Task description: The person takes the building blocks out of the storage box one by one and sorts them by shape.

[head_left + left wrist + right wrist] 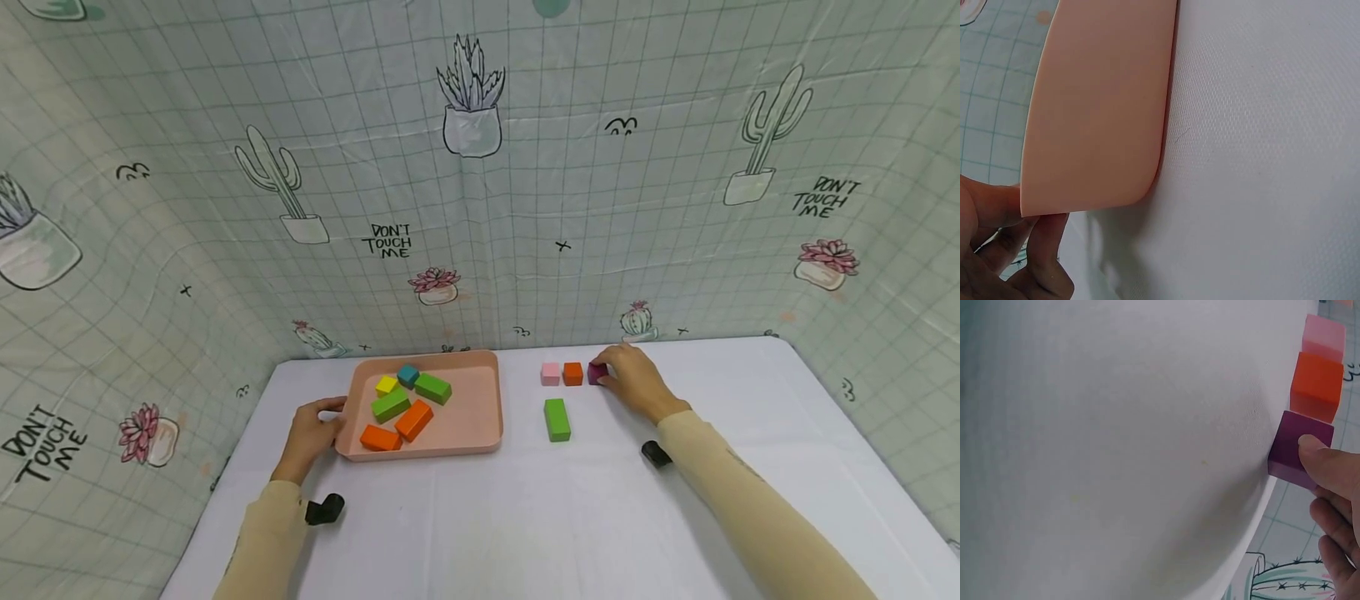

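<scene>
My right hand (636, 379) pinches a purple cube (1291, 447) at the right end of a short row, its thumb lying on one face. Beside that cube stand an orange cube (573, 374) and a pink cube (551, 374). Nearer to me lies a green block (557, 420). At the left, my left hand (309, 433) holds the end wall of a pink tray (1097, 112), thumb and fingers at its rim. Inside the tray are a yellow cube (386, 385), a blue cube (408, 375), two green blocks (391, 405) and two orange blocks (381, 438).
A white cloth covers the table (480, 525). Behind it and at both sides hangs a checked curtain (525, 192) with cactus drawings. Black wrist cameras (326, 509) stick out from both sleeves.
</scene>
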`<state>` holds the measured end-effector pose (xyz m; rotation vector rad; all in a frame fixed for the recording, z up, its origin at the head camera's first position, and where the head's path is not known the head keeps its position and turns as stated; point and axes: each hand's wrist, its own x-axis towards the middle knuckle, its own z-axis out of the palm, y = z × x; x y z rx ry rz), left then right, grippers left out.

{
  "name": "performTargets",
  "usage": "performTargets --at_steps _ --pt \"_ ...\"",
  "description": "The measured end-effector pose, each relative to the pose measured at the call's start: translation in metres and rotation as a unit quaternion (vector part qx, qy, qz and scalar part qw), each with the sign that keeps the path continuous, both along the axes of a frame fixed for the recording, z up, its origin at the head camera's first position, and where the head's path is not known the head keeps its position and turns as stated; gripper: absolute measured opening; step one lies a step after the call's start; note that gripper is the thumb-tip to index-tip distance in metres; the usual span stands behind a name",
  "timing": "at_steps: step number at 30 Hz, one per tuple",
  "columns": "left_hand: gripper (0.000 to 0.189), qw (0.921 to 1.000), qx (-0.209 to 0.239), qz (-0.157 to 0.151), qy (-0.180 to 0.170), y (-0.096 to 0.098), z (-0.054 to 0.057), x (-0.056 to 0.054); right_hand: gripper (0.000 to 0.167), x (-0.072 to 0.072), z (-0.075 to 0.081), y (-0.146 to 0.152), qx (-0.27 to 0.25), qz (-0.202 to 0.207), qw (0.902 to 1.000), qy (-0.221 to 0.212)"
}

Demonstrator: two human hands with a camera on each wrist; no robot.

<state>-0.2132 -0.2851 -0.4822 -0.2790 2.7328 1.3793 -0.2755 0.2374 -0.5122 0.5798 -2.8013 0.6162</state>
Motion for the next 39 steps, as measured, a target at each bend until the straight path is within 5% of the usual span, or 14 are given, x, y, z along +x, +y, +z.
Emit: performTargets --at_steps 39 --pt "0.043 0.9999 0.002 -0.009 -0.003 0.0015 0.0025 0.0013 0.023 -0.0026 0.0021 0.0022 0.010 -0.001 0.9996 -0.026"
